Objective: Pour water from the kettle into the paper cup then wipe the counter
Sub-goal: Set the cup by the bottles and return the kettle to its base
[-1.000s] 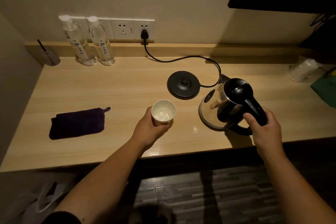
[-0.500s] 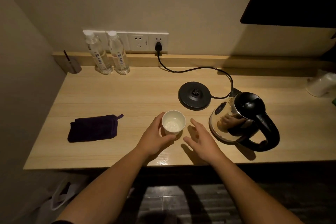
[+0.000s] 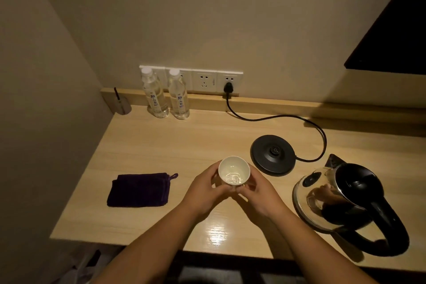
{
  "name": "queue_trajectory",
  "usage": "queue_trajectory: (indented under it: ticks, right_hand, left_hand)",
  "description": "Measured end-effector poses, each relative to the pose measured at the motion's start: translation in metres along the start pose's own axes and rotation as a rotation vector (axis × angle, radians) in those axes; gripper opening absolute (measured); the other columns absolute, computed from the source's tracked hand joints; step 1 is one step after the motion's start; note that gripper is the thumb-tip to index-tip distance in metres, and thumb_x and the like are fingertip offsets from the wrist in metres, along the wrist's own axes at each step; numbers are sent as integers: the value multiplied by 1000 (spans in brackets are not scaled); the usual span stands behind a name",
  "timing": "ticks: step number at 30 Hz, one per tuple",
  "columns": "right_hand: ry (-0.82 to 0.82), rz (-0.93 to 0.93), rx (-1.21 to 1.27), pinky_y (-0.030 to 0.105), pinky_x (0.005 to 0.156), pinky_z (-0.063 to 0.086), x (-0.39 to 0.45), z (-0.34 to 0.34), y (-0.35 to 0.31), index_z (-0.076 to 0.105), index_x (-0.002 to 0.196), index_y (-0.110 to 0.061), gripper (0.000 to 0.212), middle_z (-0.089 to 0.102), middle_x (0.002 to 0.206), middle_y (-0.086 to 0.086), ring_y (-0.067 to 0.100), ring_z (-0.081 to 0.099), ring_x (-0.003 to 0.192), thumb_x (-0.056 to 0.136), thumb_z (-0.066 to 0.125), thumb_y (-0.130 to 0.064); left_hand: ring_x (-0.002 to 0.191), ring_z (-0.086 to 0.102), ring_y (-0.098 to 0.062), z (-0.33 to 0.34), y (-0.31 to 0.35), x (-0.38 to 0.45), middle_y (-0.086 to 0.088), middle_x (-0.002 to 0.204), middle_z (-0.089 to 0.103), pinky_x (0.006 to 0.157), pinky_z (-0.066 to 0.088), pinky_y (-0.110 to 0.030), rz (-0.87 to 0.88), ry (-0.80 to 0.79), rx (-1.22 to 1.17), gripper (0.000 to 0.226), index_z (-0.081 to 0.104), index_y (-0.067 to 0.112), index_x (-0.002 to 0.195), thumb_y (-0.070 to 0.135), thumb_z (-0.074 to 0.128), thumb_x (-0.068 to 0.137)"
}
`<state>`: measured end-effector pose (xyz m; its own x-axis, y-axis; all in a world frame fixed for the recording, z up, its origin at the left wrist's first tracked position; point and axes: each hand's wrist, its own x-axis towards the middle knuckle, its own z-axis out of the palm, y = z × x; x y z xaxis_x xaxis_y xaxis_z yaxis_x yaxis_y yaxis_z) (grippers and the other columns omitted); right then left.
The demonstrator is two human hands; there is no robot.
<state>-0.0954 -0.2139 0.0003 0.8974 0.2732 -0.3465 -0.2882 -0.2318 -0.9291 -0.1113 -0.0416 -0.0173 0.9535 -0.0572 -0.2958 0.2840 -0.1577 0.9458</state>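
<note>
A white paper cup (image 3: 234, 172) with water in its bottom is at the counter's middle, upright. My left hand (image 3: 206, 190) wraps its left side and my right hand (image 3: 258, 192) wraps its right side, fingertips meeting under its front. The steel kettle (image 3: 322, 200) with black lid and handle stands on the wooden counter (image 3: 161, 145) to the right, off its black base (image 3: 273, 155), with no hand on it. A folded dark purple cloth (image 3: 139, 190) lies flat on the counter, left of the cup.
Two water bottles (image 3: 155, 94) (image 3: 178, 95) stand at the back by the wall sockets. The base's black cord (image 3: 288, 117) runs across the back right. A small grey holder (image 3: 122, 105) sits in the back left corner. A wall closes the left side.
My right hand let go of the kettle's handle, moved left and closed on the cup beside my left hand. The kettle stays on the counter. The camera view shifted left and up.
</note>
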Motion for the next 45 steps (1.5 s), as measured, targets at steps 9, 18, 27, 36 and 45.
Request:
queue_trajectory:
  ticks: [9, 18, 27, 36, 45]
  right_hand:
    - [50, -117, -112, 17, 93, 45, 110, 13, -30, 41, 140, -32, 67, 55, 132, -12, 2, 51, 119, 83, 71, -12]
    - [109, -147, -139, 27, 96, 37, 202, 17, -49, 37, 141, -34, 68, 49, 131, -14, 8, 43, 123, 86, 69, -12]
    - [107, -126, -171, 17, 91, 39, 222, 14, -41, 34, 143, -38, 71, 47, 132, -19, 3, 43, 122, 86, 70, -17]
    - [69, -98, -244, 35, 103, 38, 217, 10, -44, 22, 148, -39, 79, 41, 149, -7, 15, 39, 135, 86, 69, -26]
    - [158, -58, -409, 28, 104, 35, 141, -5, -33, 23, 150, -28, 66, 42, 149, -3, 13, 41, 134, 94, 58, -29]
  left_hand:
    - [118, 49, 7, -66, 21, 102, 24, 126, 56, 99, 41, -24, 164, 0, 220, 61, 47, 38, 133, 18, 75, 82]
    - [123, 48, 0, -108, 28, 196, 19, 129, 57, 104, 41, -33, 193, -24, 231, 65, 46, 36, 136, 19, 76, 82]
    - [127, 47, -5, -105, 15, 213, 14, 135, 54, 105, 40, -32, 185, -10, 161, 68, 44, 32, 141, 19, 76, 82]
    - [126, 46, -2, -103, 17, 204, 21, 133, 51, 97, 40, -20, 172, -16, 180, 71, 40, 35, 142, 25, 77, 82]
    - [144, 20, -16, -60, -19, 106, 0, 161, 17, 113, 21, -28, 129, 204, 777, 64, 17, 18, 153, 42, 42, 100]
